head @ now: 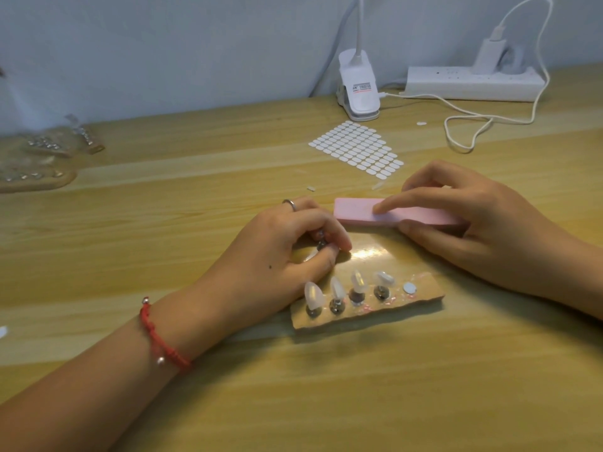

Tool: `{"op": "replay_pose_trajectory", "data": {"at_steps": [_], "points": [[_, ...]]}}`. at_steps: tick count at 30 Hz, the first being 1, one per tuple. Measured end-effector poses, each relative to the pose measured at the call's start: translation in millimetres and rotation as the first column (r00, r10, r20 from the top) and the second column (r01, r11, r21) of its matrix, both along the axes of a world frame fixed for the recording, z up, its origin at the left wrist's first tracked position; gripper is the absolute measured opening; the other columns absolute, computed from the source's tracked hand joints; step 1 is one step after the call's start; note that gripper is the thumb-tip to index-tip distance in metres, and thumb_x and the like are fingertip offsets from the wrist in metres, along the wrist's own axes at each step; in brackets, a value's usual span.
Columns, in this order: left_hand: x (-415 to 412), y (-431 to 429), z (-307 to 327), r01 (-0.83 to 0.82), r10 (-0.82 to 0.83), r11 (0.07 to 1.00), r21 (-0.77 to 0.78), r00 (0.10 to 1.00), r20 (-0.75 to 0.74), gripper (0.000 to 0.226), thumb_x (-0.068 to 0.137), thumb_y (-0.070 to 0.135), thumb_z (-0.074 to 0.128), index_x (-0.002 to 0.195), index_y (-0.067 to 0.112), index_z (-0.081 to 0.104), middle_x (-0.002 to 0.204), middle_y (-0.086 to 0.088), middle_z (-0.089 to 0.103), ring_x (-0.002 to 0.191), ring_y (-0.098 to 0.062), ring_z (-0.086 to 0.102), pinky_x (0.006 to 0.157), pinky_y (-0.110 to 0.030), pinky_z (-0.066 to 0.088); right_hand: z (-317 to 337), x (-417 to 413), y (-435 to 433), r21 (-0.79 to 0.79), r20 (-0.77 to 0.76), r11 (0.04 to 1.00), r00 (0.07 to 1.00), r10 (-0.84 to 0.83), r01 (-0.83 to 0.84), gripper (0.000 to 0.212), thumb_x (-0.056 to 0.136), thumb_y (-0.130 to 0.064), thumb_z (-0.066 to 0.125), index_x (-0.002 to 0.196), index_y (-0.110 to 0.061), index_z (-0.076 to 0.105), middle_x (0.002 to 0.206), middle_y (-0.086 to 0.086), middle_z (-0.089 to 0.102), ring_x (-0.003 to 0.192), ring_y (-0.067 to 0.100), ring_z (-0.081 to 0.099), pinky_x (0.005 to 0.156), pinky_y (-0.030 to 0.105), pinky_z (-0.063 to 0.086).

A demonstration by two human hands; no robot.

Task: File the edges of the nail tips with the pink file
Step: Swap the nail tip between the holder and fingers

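Your right grip [483, 230] holds the pink file [359, 210] by its right end, with the index finger laid flat along the top face and the thumb pressed against the near edge. The file lies level, low over the table [195, 386], just beyond the cardboard strip [421, 296]. Its free end points toward your left grip [277, 252] and sits close to those fingers; whether they touch cannot be told.

Your left grip is curled tight and pinches a small metal stand [321, 245] between thumb and fingertips. The nail tip on it is mostly hidden by your fingers. That hand rests over the far left corner of the strip. It wears a ring [289, 203], and a red bracelet [163, 340] sits on the wrist.

Four more nail tips [314, 295] stand in a row on metal stands along the strip, with a round white disc [409, 288] at the right end of the row.

Farther back lies a sheet of white adhesive tabs [357, 148]. Behind it are a clip lamp [359, 89] and a power strip [473, 83] with a charger [491, 55] and a looped white cable [463, 125]. Clear plastic bags [39, 158] lie at the far left.
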State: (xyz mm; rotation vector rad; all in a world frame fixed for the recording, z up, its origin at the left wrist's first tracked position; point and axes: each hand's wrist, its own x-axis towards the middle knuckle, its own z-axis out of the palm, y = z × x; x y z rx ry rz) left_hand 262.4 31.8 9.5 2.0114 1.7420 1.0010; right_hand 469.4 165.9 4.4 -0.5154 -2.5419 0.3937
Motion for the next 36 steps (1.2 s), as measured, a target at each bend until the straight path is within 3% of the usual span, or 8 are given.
{"op": "replay_pose_trajectory", "data": {"at_steps": [4,24,36], "points": [[-0.1,0.1,-0.4,-0.002,0.002,1.0,0.009,1.0,-0.007,0.012,0.082,0.015,0.061,0.085,0.022,0.07,0.09,0.002,0.063,0.085,-0.014,0.061,0.079,-0.027,0.049,-0.5,-0.2,0.2,-0.002,-0.003,1.0,1.0,0.0,0.0,0.028,0.088,-0.033,0.057,0.112,-0.036,0.069,0.104,-0.008,0.055,0.096,0.009,0.053,0.073,0.034,0.045],[1.0,0.0,0.7,-0.005,0.005,1.0,-0.001,1.0,-0.003,0.012,0.081,0.013,0.061,0.085,0.018,0.071,0.089,-0.001,0.063,0.085,-0.014,0.061,0.078,-0.018,0.046,-0.3,0.1,0.5,-0.003,-0.006,1.0,1.0,0.0,0.0,0.028,0.088,-0.032,0.057,0.112,-0.036,0.07,0.105,-0.007,0.056,0.096,0.011,0.054,0.074,0.038,0.048],[1.2,-0.2,1.6,-0.01,0.01,1.0,-0.003,1.0,-0.013,0.012,0.08,0.014,0.06,0.085,0.019,0.071,0.089,0.001,0.063,0.085,-0.013,0.061,0.079,-0.023,0.047,0.3,-0.1,0.0,-0.005,-0.001,1.0,1.0,0.002,-0.002,0.028,0.088,-0.033,0.057,0.113,-0.035,0.07,0.105,-0.006,0.057,0.097,0.011,0.054,0.075,0.035,0.046]]}}
